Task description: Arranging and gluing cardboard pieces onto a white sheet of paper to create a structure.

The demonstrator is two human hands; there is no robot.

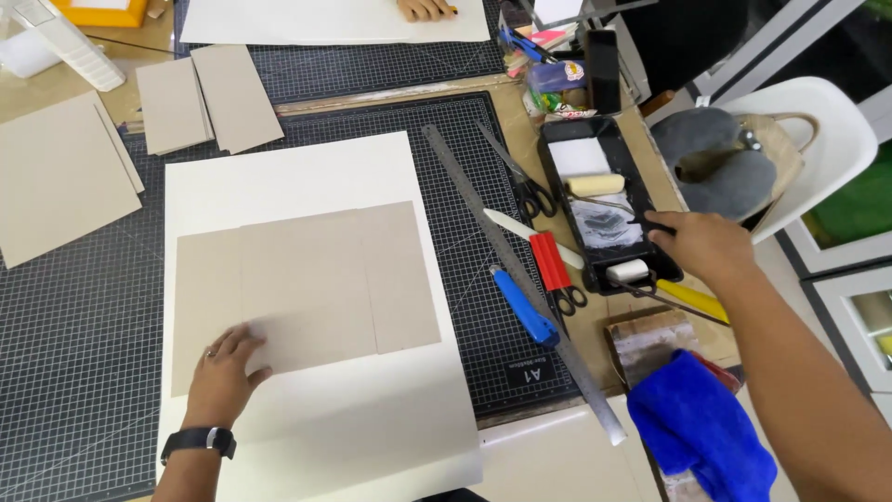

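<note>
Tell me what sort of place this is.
Probably a craft or bookbinding workshop: a gridded cutting mat covers the table, grey board pieces lie on white paper, and a long steel ruler and glue roller tray sit alongside.

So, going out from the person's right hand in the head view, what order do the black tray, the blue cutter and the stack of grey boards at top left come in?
From the right hand:
1. Black tray, touching it, just left.
2. Blue cutter, further left on the mat.
3. Stack of grey boards, far top left.

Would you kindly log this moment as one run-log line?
left hand: flat on grey boards | right hand: at black glue tray | white sheet beneath
</note>
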